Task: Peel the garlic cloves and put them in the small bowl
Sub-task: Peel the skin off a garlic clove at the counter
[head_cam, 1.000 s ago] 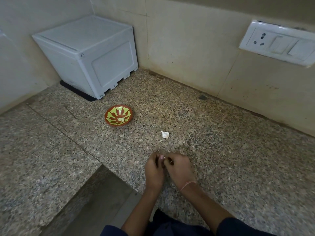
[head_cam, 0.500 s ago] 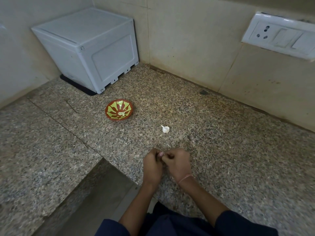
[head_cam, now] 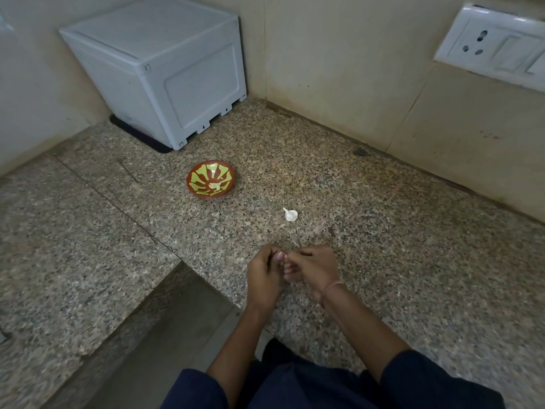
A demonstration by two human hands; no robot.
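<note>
The fingertips (head_cam: 279, 255) of both hands met in the lower middle of the frame. The left hand (head_cam: 262, 277) and the right hand (head_cam: 317, 271) were both curled tight and pinched one tiny thing between them. It was most likely a clove, but the fingers hid it, so its long side could not be told. Just above the hands, a bit to the right, a white garlic piece (head_cam: 290, 215) lay alone on the counter (head_cam: 398, 261), with its thin tail pointing to the upper left. Farther off, up and to the left of the fingers, sat the small bowl (head_cam: 197, 176), red with yellow-green stripes. A pale peeled clove (head_cam: 215, 186) lay inside it. The left hand was the nearer one to the bowl, and the way there looked like bare stone, so a straight reach seemed fine. The counter edge (head_cam: 212, 286) cut in close to the left hand at the lower left, and a dropped clove could fall off there. The white box (head_cam: 165, 69) in the upper left and the wall (head_cam: 339, 69) behind were well apart from the hands.
</note>
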